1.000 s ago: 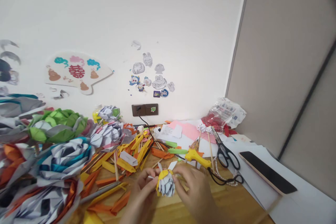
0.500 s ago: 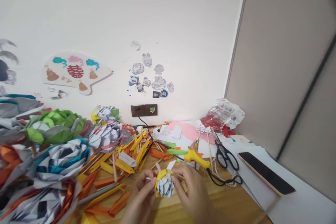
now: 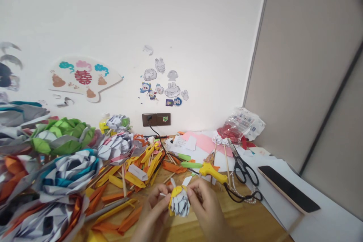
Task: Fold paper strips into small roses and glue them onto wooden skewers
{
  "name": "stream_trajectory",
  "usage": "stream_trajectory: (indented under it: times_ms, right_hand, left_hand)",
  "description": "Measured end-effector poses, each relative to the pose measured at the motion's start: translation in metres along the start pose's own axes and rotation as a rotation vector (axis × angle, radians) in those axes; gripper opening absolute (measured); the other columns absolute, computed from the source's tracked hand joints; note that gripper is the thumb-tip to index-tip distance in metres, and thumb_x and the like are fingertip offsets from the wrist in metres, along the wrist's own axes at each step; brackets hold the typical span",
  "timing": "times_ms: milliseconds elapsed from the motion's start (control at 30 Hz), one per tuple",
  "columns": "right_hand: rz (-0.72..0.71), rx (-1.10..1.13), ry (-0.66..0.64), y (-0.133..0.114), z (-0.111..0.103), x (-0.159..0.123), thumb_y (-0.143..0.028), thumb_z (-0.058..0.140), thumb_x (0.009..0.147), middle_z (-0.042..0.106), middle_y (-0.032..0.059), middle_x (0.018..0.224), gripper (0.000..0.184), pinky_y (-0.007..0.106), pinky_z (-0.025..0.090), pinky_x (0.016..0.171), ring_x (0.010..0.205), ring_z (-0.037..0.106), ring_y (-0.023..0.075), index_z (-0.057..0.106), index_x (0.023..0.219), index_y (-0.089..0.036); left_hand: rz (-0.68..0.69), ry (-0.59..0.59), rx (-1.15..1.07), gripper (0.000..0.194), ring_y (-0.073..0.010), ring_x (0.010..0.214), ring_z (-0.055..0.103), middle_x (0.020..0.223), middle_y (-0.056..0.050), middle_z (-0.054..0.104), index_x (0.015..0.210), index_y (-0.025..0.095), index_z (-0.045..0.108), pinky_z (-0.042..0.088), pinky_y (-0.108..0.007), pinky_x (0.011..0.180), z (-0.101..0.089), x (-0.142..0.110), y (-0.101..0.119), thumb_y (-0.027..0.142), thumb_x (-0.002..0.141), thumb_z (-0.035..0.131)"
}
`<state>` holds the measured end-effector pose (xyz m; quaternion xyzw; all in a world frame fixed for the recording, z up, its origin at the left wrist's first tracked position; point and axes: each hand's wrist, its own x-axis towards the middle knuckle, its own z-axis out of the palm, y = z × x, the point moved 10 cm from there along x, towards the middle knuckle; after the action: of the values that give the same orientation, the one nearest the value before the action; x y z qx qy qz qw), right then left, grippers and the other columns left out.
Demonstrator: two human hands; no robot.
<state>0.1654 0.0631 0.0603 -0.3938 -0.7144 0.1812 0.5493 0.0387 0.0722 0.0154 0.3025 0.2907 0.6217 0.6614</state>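
Between my two hands, over the front of the wooden table (image 3: 204, 217), is a small paper flower (image 3: 180, 203) with white folded petals and yellow ones on its left and upper side. My left hand (image 3: 157, 206) pinches its left edge, thumb on the yellow paper. From the right, my right hand (image 3: 204, 204) grips the flower's other edge with thumb and fingers. Two pale paper tips stick up from the back of the flower. Behind my right hand lies a yellow glue gun (image 3: 212, 172).
Large paper flowers (image 3: 68, 172) crowd the left side. Yellow and orange folded strips (image 3: 138, 166) and sticks litter the middle. Black scissors (image 3: 242, 168), a bead string (image 3: 236, 189), a phone (image 3: 289, 188) and white sheets (image 3: 326, 217) lie on the right. A cord runs to the wall socket (image 3: 156, 119).
The flower has shifted and turned slightly in my hands. My right hand's fingers have moved in closer around its upper right edge. The view has shifted a little.
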Motion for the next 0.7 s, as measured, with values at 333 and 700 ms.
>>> stream_trajectory:
  times_ms: [333,700]
  right_hand:
    - [-0.352,-0.595,0.011,-0.029,-0.001,-0.002,-0.024,0.023,0.097,0.058,0.0004,0.055,0.039,0.021,0.037,0.047,0.049,0.056,0.0130,0.052,0.071,-0.020]
    - [-0.481,-0.662,-0.123,-0.025,0.011,-0.005,-0.019,0.025,0.094,0.056,0.0011,0.059,0.033,0.023,0.035,0.050,0.054,0.054,0.0145,0.048,0.070,-0.020]
  left_hand:
    - [-0.008,-0.040,0.025,0.022,-0.0123,0.062,0.058,0.069,0.001,0.063,0.060,0.018,0.058,0.044,-0.021,0.058,0.001,0.003,-0.004,0.022,0.056,0.079]
    - [0.030,-0.016,0.052,0.021,-0.0123,0.060,0.057,0.069,0.001,0.065,0.062,0.019,0.057,0.042,-0.021,0.056,0.001,0.002,-0.001,0.022,0.058,0.077]
